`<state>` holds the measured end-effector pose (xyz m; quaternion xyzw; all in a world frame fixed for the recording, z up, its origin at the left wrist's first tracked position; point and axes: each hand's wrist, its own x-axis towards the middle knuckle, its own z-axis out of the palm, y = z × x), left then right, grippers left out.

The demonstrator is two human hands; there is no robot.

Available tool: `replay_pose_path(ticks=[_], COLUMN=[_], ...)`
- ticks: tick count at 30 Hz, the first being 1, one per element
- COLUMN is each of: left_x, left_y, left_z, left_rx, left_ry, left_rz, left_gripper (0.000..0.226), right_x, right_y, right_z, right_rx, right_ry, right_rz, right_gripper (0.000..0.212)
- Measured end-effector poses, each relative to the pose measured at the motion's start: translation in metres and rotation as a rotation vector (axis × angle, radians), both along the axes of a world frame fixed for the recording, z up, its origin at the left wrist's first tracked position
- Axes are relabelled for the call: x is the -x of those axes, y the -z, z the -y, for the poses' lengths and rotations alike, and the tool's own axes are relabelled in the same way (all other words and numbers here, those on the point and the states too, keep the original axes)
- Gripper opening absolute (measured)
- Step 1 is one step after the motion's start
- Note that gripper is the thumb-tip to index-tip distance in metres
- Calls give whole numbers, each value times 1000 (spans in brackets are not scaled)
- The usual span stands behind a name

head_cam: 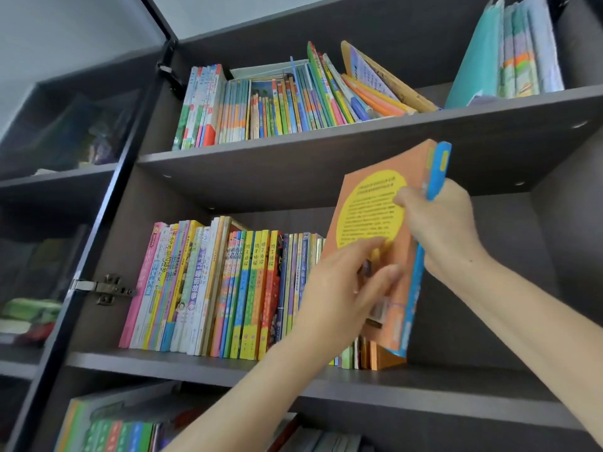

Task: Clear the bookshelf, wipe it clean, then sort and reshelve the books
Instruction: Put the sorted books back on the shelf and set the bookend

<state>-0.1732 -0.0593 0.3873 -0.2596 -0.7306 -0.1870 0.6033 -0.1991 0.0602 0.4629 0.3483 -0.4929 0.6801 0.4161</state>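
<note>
The right hand (pixel 440 223) pinches the tops of 2 tilted books, an orange paperback with a yellow circle (pixel 368 203) and a thin blue-spined book (pixel 439 171), likely to move them as 1. The left hand (pixel 342 288) steadies the orange cover with straight fingers. Both books stand at the right end of the row on the dark middle shelf (pixel 456 383).

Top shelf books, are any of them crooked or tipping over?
Yes. At the row's right end, several thin books slump steeply against the upright books. A white flat thing lies across some of their tops. The orange book below tilts too, but the right hand grips it.
</note>
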Motion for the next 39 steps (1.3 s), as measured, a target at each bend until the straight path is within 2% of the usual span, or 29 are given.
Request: replay_pose_path(ticks=[2, 3, 5, 8, 11, 14, 20, 22, 24, 27, 30, 32, 36, 39], left_x=[11, 19, 36, 56, 62, 63, 64, 68, 70, 69, 56, 49, 34, 21], left_y=[4, 5, 9, 15, 10, 4, 6, 7, 8, 7, 2, 0, -4, -9], left_z=[23, 38, 65, 84, 84, 81, 87, 90, 90, 94, 99, 108, 119, 111], left_rx=[-161, -270, -406, -438, -401, -413, -420, -402, -423, -586, -833, -898, -729, -487], left_ry=[-26, -130, -374, -447, -532, -567, -345, -282, -212, 6, 196, 227, 5, -42], left_rz=[41, 53, 159, 307, 283, 252, 247, 266, 319, 354, 256, 194, 58, 144], left_gripper=[17, 17, 30, 26, 16, 18, 21, 24, 24, 25, 27, 26, 15, 23], right_x=[5, 5, 4, 3, 2, -1, -6, -8, -10, -9, -2, 4, 8, 7], right_y=[4, 6, 8, 6, 5, 6, 7, 6, 5, -2, -13, -20, -29, -26], right_z=[-6, -9, -13, -20, -28, -32, -35, -33, -28, -13, 11, 30, 68, 108], right_rx=[33, 34, 12, -23, -26, -12, 3, 23, 36, 47, 87, 110, 80, 49], right_ry=[-66, -93, -90, -65, -72, -58, -68, -96, -136, -137, -57, 14, 236, 314], right_rz=[55, 80, 83, 70, 98, 103, 114, 114, 99, 97, 104, 108, 152, 178], right_gripper=[4, 10, 17, 15, 8, 9, 11, 3, 10, 13, 4, 6, 15, 28])
